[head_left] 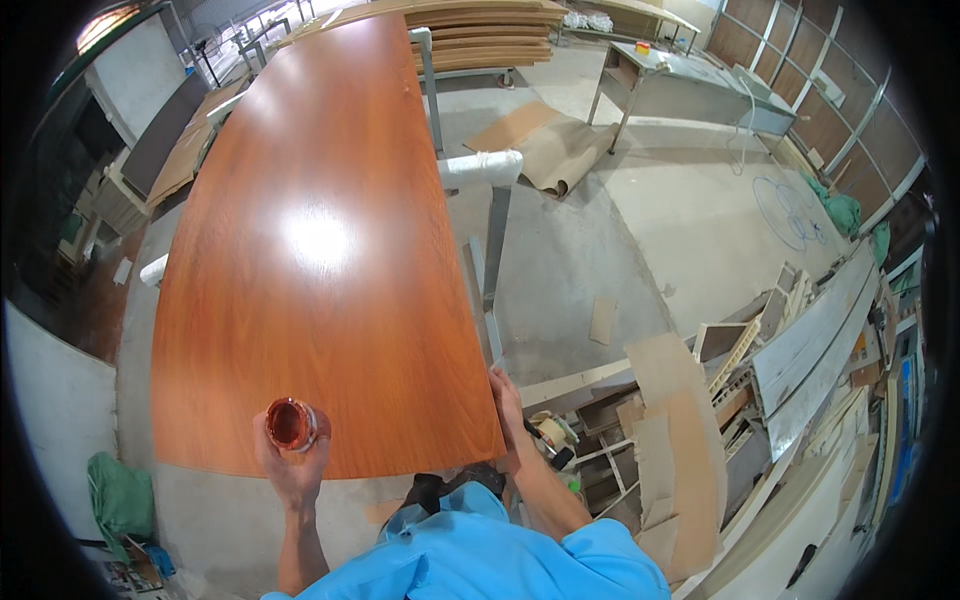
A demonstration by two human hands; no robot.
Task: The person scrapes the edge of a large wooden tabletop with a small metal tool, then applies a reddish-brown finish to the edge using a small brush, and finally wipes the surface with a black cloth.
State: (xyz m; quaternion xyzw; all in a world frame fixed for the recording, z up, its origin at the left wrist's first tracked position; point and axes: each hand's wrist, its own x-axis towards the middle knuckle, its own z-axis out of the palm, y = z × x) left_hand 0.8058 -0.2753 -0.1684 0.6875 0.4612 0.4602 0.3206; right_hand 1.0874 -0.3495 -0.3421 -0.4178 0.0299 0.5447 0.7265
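Brown sheet (560,150) near a grey desk (700,97), green sheeting (120,500) lower left

The wood-grained panel (330,340) is smooth and glossy; the cardboard strip (692,440), near right, looks matt; the floor (570,265), dull concrete; the shirt (490,555), soft cloth.

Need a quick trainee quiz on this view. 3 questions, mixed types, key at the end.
1. Which hand holds the jar?
A) right
B) left
C) both

2. True or false: the big board has a dull, white top.

3. Short answer: where is the right hand?

Key
1. B: the left hand holds it, open mouth up.
2. False: it is reddish brown and glossy, with a bright reflection.
3. At the board's right edge, near the corner closest to the person.
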